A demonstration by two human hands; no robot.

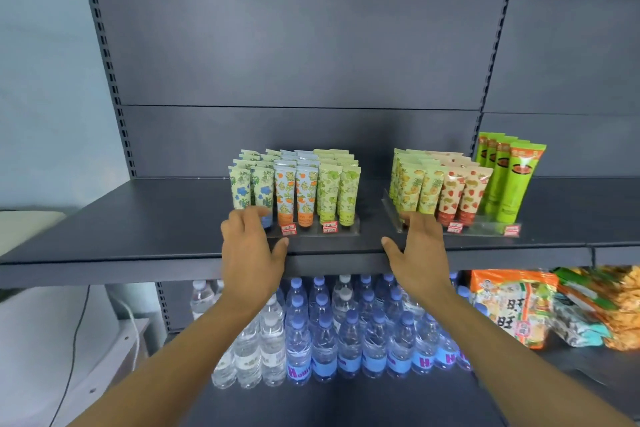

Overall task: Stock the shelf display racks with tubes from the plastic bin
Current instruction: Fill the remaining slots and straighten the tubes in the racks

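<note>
**Shelf display racks: hand position and tube handling**

Nearest, on the lower shelf (381,402): rows of water bottles (325,340), blue labels beginning with a large "H", remainder unreadable. To the right, snack bags (512,305) printed with large Chinese characters.

At the front edge of the upper shelf (138,239): left hand (251,253) flat and spread, fingers straight, fingertips touching the front left corner of the left rack (311,232), gripping nothing. Right hand (417,250) likewise flat and spread, fingertips against the front left corner of the right rack (481,229), gripping nothing.

Left rack filled with floral tubes (294,191), standing cap-down in columns: blue-flower, orange-fruit, green-fruit prints. Right rack filled with pineapple and strawberry tubes (443,194), plus taller green tubes (505,180) at the far right. Red-and-white price tags (329,227) along both rack fronts; figures too small to read. Plastic bin not in view.

Handling, as a judgement: light, soft-walled tubes, slightly slick, prone to toppling neighbours. Best pinched at the stiff crimped top edge or mid-body, lowered straight down cap first. Racks apparently clear plastic, likely light enough to slide; push low at the base, not at the tubes.

Behind: bare grey back panel (294,45).
</note>
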